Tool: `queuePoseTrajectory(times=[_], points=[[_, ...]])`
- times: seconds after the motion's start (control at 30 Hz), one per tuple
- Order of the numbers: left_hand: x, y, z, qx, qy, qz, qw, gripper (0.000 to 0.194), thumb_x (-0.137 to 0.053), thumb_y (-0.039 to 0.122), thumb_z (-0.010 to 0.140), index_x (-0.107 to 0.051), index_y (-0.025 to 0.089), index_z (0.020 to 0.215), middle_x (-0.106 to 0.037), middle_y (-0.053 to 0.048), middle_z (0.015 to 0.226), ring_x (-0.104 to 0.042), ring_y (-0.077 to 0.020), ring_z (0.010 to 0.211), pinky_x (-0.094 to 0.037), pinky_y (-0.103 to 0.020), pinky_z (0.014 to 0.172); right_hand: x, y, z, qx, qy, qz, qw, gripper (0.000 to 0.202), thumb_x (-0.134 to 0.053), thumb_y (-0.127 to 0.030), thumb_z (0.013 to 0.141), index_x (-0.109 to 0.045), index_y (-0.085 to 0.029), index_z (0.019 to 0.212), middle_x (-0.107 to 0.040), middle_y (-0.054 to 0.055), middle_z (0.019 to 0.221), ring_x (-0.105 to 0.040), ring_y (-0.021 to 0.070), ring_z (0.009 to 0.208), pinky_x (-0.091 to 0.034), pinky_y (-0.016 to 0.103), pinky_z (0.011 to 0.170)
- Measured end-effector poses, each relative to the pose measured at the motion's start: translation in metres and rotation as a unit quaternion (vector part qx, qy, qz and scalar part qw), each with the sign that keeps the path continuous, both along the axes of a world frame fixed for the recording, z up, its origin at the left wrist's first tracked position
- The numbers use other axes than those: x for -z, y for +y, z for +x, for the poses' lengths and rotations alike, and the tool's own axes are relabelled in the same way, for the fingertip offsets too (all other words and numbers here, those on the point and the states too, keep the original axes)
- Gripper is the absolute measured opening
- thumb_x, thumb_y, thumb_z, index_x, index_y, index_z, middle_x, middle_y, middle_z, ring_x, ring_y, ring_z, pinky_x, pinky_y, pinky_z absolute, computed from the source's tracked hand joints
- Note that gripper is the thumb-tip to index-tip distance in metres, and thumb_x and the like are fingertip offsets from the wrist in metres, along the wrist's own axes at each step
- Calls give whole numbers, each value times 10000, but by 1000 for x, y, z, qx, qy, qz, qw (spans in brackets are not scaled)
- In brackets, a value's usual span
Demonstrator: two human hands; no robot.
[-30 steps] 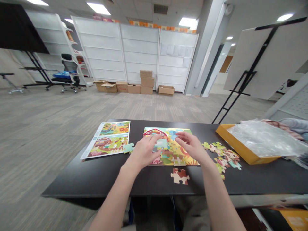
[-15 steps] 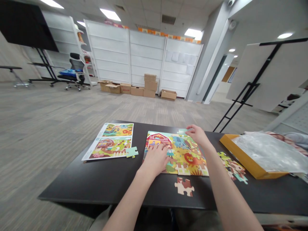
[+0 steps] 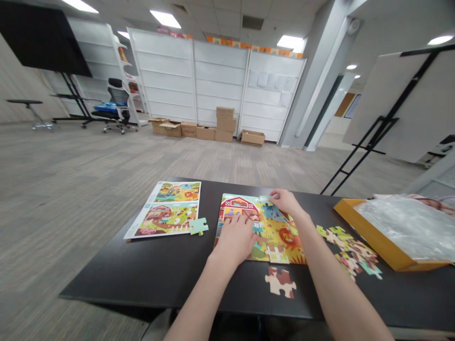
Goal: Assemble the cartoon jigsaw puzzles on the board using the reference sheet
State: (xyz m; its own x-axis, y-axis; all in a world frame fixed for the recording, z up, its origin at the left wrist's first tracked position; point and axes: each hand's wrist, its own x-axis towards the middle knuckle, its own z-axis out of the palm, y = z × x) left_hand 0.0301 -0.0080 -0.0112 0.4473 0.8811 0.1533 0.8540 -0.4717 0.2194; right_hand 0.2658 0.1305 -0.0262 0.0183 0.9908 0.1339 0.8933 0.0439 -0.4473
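A jigsaw puzzle board (image 3: 261, 237) with a red barn, an elephant and a lion lies on the black table. My left hand (image 3: 236, 237) rests on its left part, fingers stretched out over the barn picture. At the board's far edge, my right hand (image 3: 286, 201) pinches a pale green puzzle piece (image 3: 265, 199) by its right side, above the elephant. A brown and cream piece (image 3: 280, 282) lies alone near the front edge of the board. Another pale green piece (image 3: 198, 226) overlaps the corner of a printed picture sheet (image 3: 170, 208) on the left.
Several loose puzzle pieces (image 3: 351, 248) are heaped right of the board, partly behind my right forearm. Beyond them stands a yellow box (image 3: 373, 239) with clear plastic wrapping (image 3: 408, 229) in it. The black table's (image 3: 149, 274) left edge drops to the carpeted floor.
My right hand has moved left along the board's far edge with the pale green piece. My left hand stays on the board. The camera view has shifted slightly.
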Motion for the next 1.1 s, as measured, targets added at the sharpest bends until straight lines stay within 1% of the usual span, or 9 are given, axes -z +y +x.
queuePoseTrajectory(times=[0.13, 0.23, 0.43, 0.6, 0.7, 0.77, 0.83, 0.97, 1.1], points=[[-1, 0, 0, -2, -1, -5, 1000, 324, -538, 330, 952, -657, 131, 1179, -652, -148, 1283, -580, -332, 1184, -474, -494, 1021, 4, -3, -2, -4, -38, 10, 999, 215, -716, -280, 809, -764, -178, 992, -779, 103, 975, -708, 250, 891, -491, 300, 749], [1, 0, -2, 3, -5, -5, 1000, 339, -539, 337, 953, -651, 126, 1194, -649, -147, 1288, -575, -332, 1195, -468, -491, 1033, 6, -5, -5, -26, -53, 23, 998, 230, -701, -314, 834, -773, -199, 1020, -759, 101, 1057, -691, 247, 950, -487, 304, 808], [2, 0, -4, 12, -13, -1, 1000, 358, -535, 332, 954, -638, 127, 1229, -644, -141, 1306, -568, -331, 1216, -465, -492, 1049, 16, -4, -6, -123, -71, 71, 987, 227, -654, -357, 875, -796, -216, 983, -739, 79, 980, -657, 188, 789, -485, 288, 783], [3, 0, -3, 13, -14, -5, 1000, 347, -537, 328, 950, -645, 139, 1221, -641, -149, 1317, -576, -338, 1218, -462, -498, 1055, 18, -3, -6, -135, -68, 73, 986, 227, -643, -319, 887, -803, -209, 1003, -728, 87, 1007, -649, 176, 766, -483, 282, 785], [1, 4, -10, 37, -38, -20, 998, 313, -540, 308, 947, -664, 144, 1183, -658, -147, 1292, -583, -332, 1220, -458, -491, 1062, 16, -3, -8, -135, -78, 65, 986, 233, -633, -301, 894, -805, -203, 1017, -726, 98, 1015, -653, 183, 773, -484, 289, 795], [-1, 7, -21, 57, -72, -44, 995, 275, -523, 259, 950, -673, 173, 1164, -680, -122, 1263, -606, -291, 1198, -476, -434, 1045, 15, -4, -10, -129, -84, 61, 986, 238, -623, -297, 900, -805, -202, 1022, -726, 100, 1021, -656, 185, 777, -486, 290, 797], [-5, 11, -38, 45, -107, -58, 992, 287, -507, 209, 948, -666, 196, 1186, -688, -98, 1261, -625, -254, 1175, -488, -383, 1026, 15, -5, -11, -127, -89, 59, 986, 244, -603, -293, 912, -804, -202, 1017, -729, 96, 1023, -658, 184, 784, -486, 287, 802], [-8, 15, -87, -45, -110, -42, 992, 342, -514, 170, 924, -653, 191, 1236, -689, -101, 1272, -625, -259, 1187, -464, -386, 1052, 14, -5, -12, -130, -97, 61, 985, 260, -570, -292, 934, -803, -200, 1003, -734, 94, 1004, -664, 190, 816, -481, 284, 822], [1, 17, -128, -111, -56, -74, 989, 422, -655, 183, 829, -649, 176, 1251, -682, -125, 1305, -606, -303, 1244, -439, -410, 1084, 16, -4, -11, -131, -93, 62, 985, 256, -585, -317, 933, -795, -201, 1020, -736, 93, 1018, -667, 185, 815, -481, 276, 815]])
